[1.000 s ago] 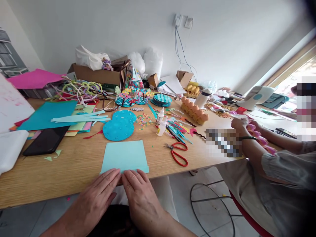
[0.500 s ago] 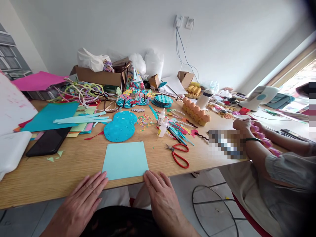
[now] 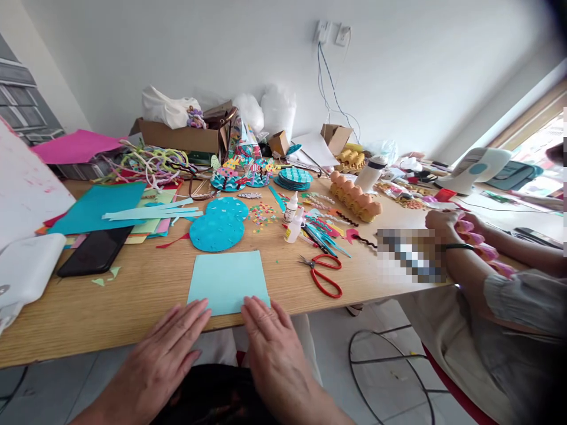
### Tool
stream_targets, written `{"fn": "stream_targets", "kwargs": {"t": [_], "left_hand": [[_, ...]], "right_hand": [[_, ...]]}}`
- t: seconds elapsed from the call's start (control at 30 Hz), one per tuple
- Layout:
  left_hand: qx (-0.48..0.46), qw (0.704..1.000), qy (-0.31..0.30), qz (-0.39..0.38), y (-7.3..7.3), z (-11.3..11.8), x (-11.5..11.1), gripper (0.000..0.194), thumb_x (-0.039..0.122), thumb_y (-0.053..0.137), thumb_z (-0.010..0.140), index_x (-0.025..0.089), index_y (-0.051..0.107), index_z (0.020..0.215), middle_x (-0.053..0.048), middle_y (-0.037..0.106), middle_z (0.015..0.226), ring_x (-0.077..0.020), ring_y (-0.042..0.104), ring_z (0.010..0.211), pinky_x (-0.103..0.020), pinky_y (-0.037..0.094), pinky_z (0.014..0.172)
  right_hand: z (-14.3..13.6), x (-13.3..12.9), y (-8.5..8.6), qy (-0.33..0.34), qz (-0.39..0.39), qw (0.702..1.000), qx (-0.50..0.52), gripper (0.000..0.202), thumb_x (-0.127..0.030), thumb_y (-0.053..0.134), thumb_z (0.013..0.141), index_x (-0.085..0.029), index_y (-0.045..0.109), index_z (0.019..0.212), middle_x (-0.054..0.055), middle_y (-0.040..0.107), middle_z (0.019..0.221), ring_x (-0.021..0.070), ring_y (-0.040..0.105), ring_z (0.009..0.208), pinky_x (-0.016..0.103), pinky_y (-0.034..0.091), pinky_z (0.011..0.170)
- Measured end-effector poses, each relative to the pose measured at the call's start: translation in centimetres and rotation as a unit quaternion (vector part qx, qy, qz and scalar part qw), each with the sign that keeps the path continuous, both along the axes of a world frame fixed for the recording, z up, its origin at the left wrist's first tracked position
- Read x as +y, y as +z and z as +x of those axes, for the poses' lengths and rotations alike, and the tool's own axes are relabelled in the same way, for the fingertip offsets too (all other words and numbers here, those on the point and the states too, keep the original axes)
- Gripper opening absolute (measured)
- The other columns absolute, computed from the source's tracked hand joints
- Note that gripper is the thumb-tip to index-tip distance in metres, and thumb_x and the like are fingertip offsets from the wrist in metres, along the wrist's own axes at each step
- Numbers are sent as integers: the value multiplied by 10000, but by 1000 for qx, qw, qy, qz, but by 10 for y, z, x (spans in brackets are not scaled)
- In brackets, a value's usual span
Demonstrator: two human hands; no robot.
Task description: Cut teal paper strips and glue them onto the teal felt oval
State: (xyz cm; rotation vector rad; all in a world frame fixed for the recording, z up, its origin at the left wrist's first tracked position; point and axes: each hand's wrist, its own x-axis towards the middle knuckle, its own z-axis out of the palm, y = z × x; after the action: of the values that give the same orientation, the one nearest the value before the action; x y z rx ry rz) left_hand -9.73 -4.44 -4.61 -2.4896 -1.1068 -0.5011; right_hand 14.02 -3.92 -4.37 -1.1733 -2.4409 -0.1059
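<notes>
A light blue sheet of paper point(image 3: 229, 280) lies flat at the table's front edge. My left hand point(image 3: 155, 354) rests its extended fingertips on the sheet's near left corner. On the near right part of the sheet lie the fingers of my right hand point(image 3: 277, 354), also stretched out flat. Neither hand grips anything. Red-handled scissors point(image 3: 326, 275) lie partly open to the right of the paper. Just behind it are blue round paper pieces point(image 3: 217, 231), and two small glue bottles point(image 3: 293, 226) stand beyond the scissors.
A black phone point(image 3: 95, 252) and coloured papers point(image 3: 95, 206) lie at the left. Behind are pipe cleaners point(image 3: 155, 165) and a cardboard box point(image 3: 177, 137). An egg carton point(image 3: 355, 199) sits right of centre. Another person's hands point(image 3: 443, 223) hold a pink carton at the right.
Both my hands have moved inward, closer together, with their fingers now further over the near edge of the sheet. The view has shifted slightly.
</notes>
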Motion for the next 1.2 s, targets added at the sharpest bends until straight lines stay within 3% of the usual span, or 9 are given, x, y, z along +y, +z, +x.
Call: {"fn": "stream_targets", "kwargs": {"t": [0.13, 0.37, 0.47, 0.6, 0.73, 0.87, 0.97, 1.07, 1.2], "left_hand": [[23, 1000, -1, 8, -10, 13, 9, 445, 278, 394, 888, 132, 413, 1307, -69, 512, 1302, -174, 481, 1172, -297, 158, 1093], [-2, 1000, 25, 6, -17, -5, 3, 447, 311, 389, 897, 147, 407, 1312, -82, 522, 1290, -195, 495, 1157, -328, 221, 1064], [-20, 999, 46, 13, -11, -22, -2, 412, 344, 383, 906, 143, 479, 1252, -93, 572, 1226, -220, 525, 1118, -346, 250, 1048], [-52, 997, 62, -13, 10, -36, -1, 388, 360, 356, 918, 147, 513, 1201, -93, 580, 1194, -233, 514, 1121, -358, 312, 1009], [-94, 994, 48, -14, 26, -24, 5, 347, 314, 350, 927, 151, 511, 1187, -82, 589, 1151, -199, 546, 1065, -305, 394, 944], [-95, 995, -3, -22, 25, -9, 10, 286, 247, 375, 921, 174, 543, 1141, -58, 615, 1094, -176, 571, 1007, -266, 420, 904], [-138, 988, 29, -67, 23, -12, 20, 254, 253, 355, 920, 203, 591, 999, -36, 637, 936, -163, 598, 869, -256, 460, 790], [-166, 968, 78, -173, 27, -18, 35, 246, 339, 374, 900, 211, 580, 856, -24, 610, 829, -168, 581, 784, -255, 462, 687], [-155, 940, 96, -287, 33, -15, 49, 232, 311, 382, 882, 208, 555, 767, -8, 573, 774, -162, 550, 736, -254, 431, 646]], "right_hand": [[-14, 0, -9, 11, -19, 1000, 0, 435, -156, 429, 854, -129, 435, 1288, 101, 516, 1283, 196, 454, 1175, 387, 317, 1020], [20, 1, -17, -51, -34, 998, -6, 479, -96, 450, 801, -144, 452, 1277, 80, 516, 1291, 190, 470, 1166, 380, 269, 1035], [31, 3, -12, -66, -40, 997, -14, 481, -63, 430, 781, -145, 478, 1253, 77, 530, 1277, 186, 487, 1149, 384, 272, 1025], [41, 12, 1, -82, -20, 996, -8, 446, -46, 379, 784, -144, 529, 1192, 88, 582, 1209, 193, 521, 1106, 404, 305, 991], [33, 16, 14, -74, 22, 997, 27, 420, -58, 360, 807, -124, 517, 1190, 114, 575, 1208, 204, 507, 1117, 414, 331, 968], [8, 10, 24, -1, 13, 998, 59, 432, -31, 381, 794, -137, 501, 1194, 110, 572, 1194, 201, 491, 1111, 396, 361, 954], [-10, 7, 30, 42, -52, 995, 74, 411, -20, 411, 771, -138, 522, 1149, 106, 592, 1092, 199, 525, 973, 355, 436, 857], [-20, 8, 34, 52, -115, 990, 60, 381, -8, 452, 734, -148, 552, 1074, 82, 590, 978, 184, 522, 835, 303, 472, 741], [-24, 15, 30, 55, -130, 990, 30, 337, -9, 465, 725, -158, 563, 1010, 70, 569, 932, 182, 499, 789, 287, 466, 693]]}}
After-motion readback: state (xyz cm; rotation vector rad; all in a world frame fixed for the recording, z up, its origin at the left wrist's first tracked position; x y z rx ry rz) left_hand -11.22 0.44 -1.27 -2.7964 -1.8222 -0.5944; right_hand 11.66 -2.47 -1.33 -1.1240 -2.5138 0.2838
